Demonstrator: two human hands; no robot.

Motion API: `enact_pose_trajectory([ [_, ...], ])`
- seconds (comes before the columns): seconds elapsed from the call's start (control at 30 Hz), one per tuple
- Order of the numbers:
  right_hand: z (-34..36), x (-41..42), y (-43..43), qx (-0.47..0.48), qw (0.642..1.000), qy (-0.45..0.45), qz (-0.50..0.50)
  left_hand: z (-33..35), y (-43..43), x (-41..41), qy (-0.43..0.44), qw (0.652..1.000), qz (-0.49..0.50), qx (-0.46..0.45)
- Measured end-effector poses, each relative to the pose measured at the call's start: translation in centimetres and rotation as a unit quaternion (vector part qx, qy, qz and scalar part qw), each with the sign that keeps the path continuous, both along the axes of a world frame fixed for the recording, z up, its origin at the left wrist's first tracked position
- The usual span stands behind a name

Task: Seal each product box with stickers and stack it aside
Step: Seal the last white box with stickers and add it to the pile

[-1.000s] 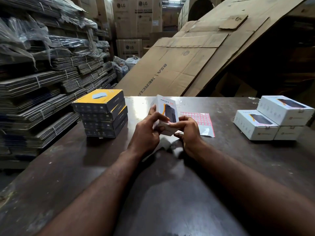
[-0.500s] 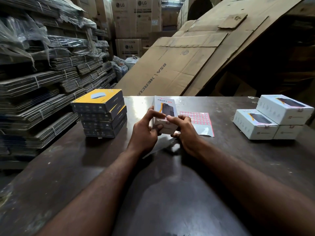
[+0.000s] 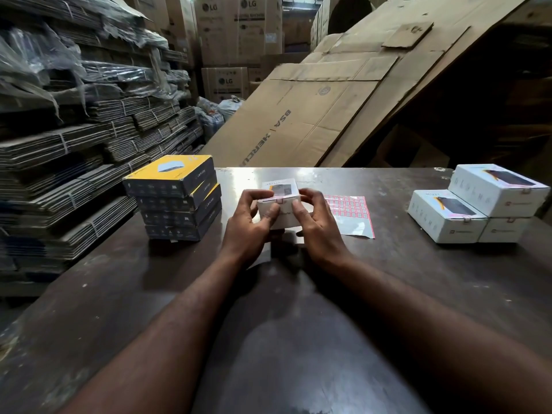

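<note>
Both the left hand (image 3: 248, 225) and right hand (image 3: 321, 227) have fingers (image 3: 310, 194) clasped round the box (image 3: 279, 216), at worktop (image 3: 388, 294) centre with the sticker sheet (image 3: 349, 209) at its 3 o'clock; judged risk: a lightly pressed seal (image 3: 279, 201) peeling, or the box slipping.

- At the middle of the table (image 3: 418, 294), a box (image 3: 280, 210) is held between the left hand (image 3: 248, 231) and the right hand (image 3: 319, 228).
- Just right of the right hand, a sticker sheet (image 3: 349, 213) is laid flat.
- At the table's left edge, a stack of four boxes (image 3: 176, 201) is set.
- Far right, three boxes (image 3: 484, 204) are grouped, one resting on two.
- Behind the table, cardboard sheets (image 3: 313, 115) are leaned; to its left, bundled cartons (image 3: 74, 150) are piled.
</note>
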State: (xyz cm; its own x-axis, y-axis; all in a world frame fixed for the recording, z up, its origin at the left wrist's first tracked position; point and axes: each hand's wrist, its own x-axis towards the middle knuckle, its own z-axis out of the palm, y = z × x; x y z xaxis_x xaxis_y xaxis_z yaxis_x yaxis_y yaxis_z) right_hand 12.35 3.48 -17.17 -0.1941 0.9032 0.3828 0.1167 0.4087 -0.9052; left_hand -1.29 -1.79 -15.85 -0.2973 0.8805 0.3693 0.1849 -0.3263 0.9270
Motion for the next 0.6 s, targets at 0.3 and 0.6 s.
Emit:
enact_pose_trajectory([
  [0.3,-0.42,0.15,-0.29,0.115,0.992,-0.046,0.014,0.23,-0.07,-0.06,-0.014,0.998,0.053,0.012],
  [0.6,0.06,0.48,-0.48,0.104,0.994,-0.019,-0.03,0.76,-0.29,0.21,-0.068,0.995,-0.053,-0.045],
])
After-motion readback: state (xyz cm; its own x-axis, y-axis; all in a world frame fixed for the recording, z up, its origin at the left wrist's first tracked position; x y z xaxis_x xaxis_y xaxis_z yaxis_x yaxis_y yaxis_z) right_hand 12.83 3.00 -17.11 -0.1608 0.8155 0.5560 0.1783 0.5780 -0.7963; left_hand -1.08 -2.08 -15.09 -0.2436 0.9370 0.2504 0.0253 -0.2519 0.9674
